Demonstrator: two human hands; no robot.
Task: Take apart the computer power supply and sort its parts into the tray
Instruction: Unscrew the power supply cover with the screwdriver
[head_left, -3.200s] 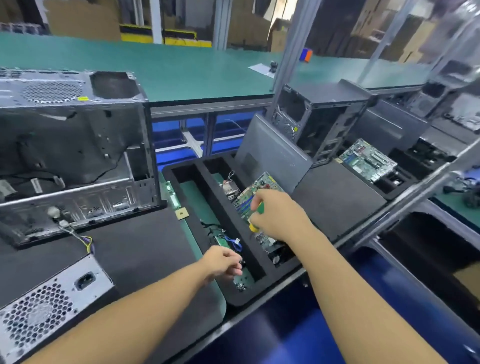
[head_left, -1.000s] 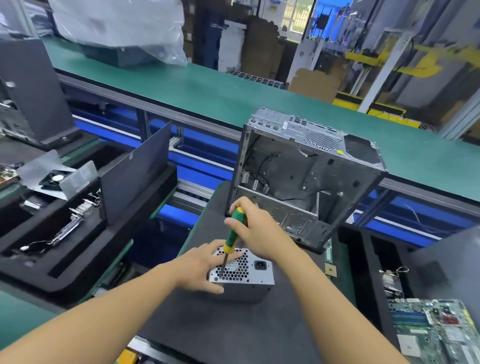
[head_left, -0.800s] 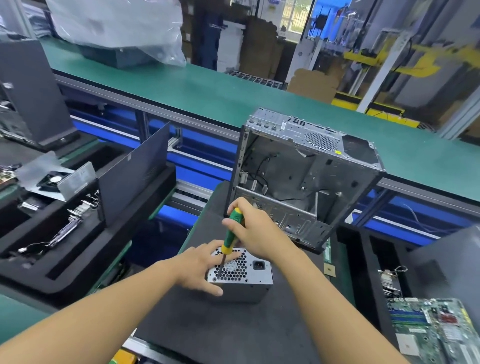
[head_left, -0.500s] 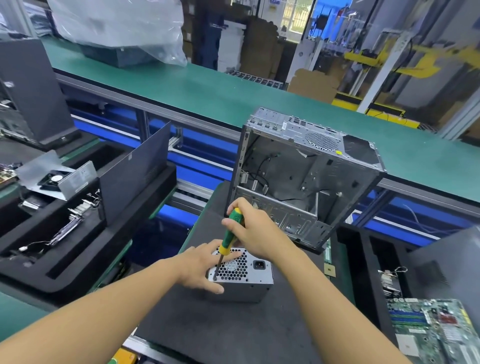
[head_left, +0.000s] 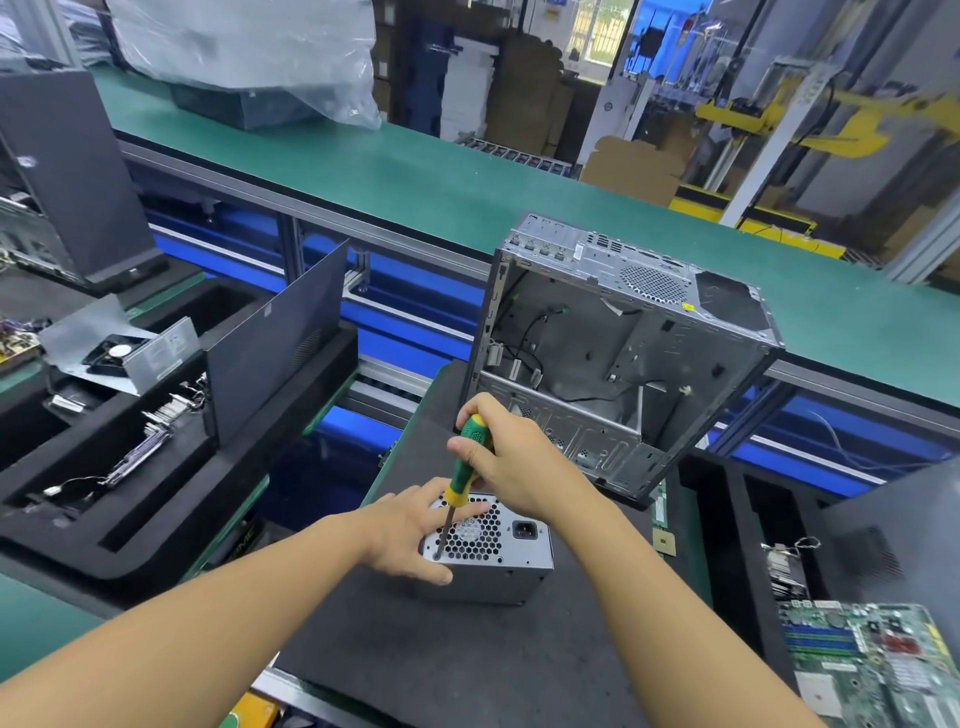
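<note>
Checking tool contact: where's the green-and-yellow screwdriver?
Head view, centre: green-and-yellow screwdriver in the right hand, tip on the grey metal power supply's near-left corner, beside the left hand.

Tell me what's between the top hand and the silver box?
Head view: the screwdriver, held by the right hand, its tip on the power supply.
</note>
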